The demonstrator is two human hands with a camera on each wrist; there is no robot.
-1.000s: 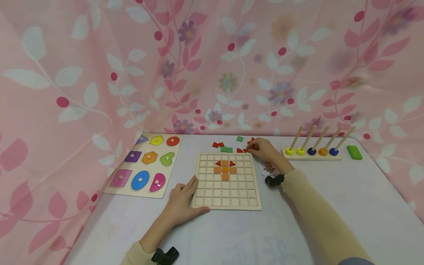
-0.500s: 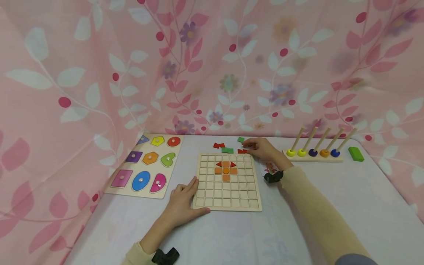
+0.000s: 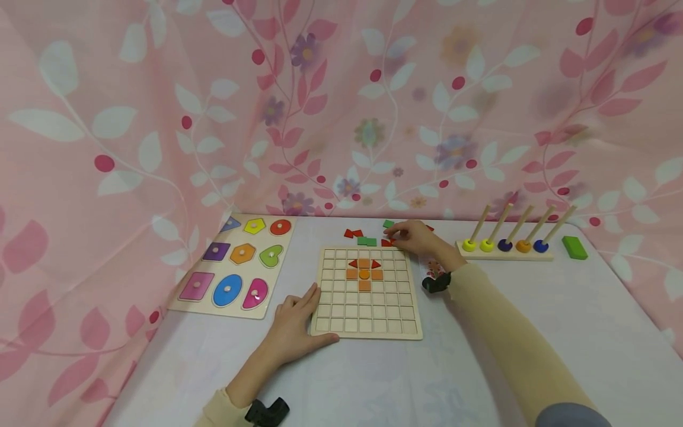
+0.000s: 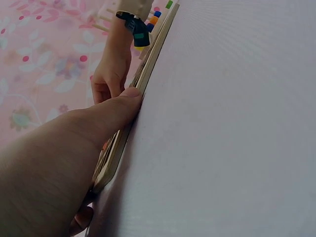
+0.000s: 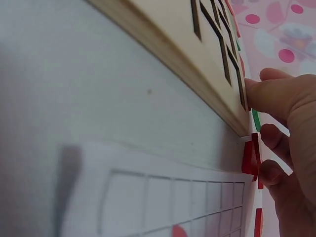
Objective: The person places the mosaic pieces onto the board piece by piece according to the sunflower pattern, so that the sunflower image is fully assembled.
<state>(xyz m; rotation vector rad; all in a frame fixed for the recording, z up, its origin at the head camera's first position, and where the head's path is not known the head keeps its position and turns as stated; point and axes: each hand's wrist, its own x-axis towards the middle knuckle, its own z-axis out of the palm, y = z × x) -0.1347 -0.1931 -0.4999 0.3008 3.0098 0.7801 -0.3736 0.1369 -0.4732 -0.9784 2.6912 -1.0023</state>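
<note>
A square wooden grid board (image 3: 379,311) lies on the white table. Orange squares (image 3: 364,286), an orange disc and two red triangles sit in its upper cells. My left hand (image 3: 292,332) rests against the board's near-left corner, fingers along the left side, thumb on the front edge (image 4: 113,170). Beyond the far-right corner, my right hand (image 3: 418,238) has its fingertips low over small red pieces (image 3: 386,242). In the right wrist view, the thumb (image 5: 269,96) is beside the board's corner with something red just below it; whether it is pinched is hidden.
Loose red pieces (image 3: 353,233) and green pieces (image 3: 366,241) lie behind the board. A patterned card (image 3: 434,268) is partly under my right wrist. A shape puzzle (image 3: 272,283) stands left; a peg rack (image 3: 504,254) and green block (image 3: 574,247) are at right.
My right hand has moved slightly left and down, away from the red pieces at its right, which now show beside it, toward those near the board's corner. The left hand stays still.
</note>
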